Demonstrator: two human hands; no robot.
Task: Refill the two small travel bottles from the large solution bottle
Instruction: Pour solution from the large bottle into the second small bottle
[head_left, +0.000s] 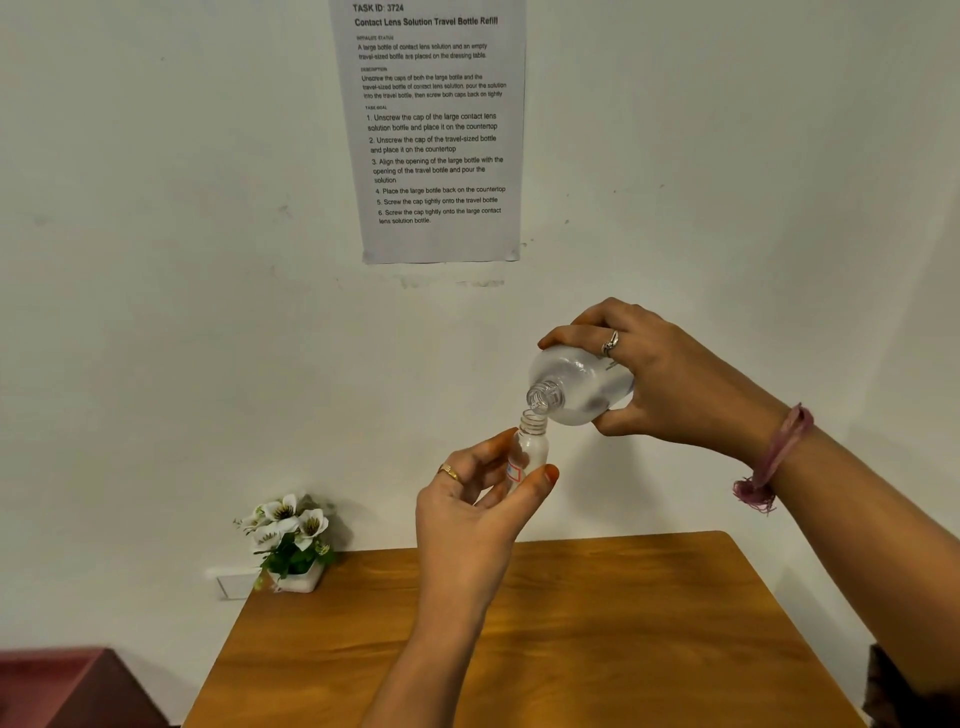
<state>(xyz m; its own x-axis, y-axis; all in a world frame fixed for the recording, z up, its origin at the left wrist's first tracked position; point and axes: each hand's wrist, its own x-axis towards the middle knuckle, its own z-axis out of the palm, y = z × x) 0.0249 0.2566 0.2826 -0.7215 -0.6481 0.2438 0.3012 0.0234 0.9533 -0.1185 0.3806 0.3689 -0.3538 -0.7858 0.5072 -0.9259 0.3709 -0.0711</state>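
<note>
The left hand (475, 512) has its grip closed around a small clear plastic travel bottle with a red and white label (529, 453). The thumb is on one side and the fingers are on the other, pinching the bottle's body. It stands upright with no cap on, so its open neck points up and can catch what comes down.

The right hand (670, 379) has its grip wrapped around a large frosted clear plastic solution bottle (582, 384), fingers over the top and thumb underneath. This big bottle is tipped over on its side, with its open neck pointing down and toward the small bottle's mouth. The two necks are just beside each other, nearly touching. That looks like the way to pour without spilling. I cannot tell if any liquid is running right now.

Both bottles are held up in the air, above the far edge of the brown wooden desk (597, 639). Only one small bottle shows here, so the job looks partly done at most.

A small white pot of white flowers (291, 540) sits at the back left of the desk. A printed paper sheet (434, 130) hangs on the white wall (156, 260) above.
</note>
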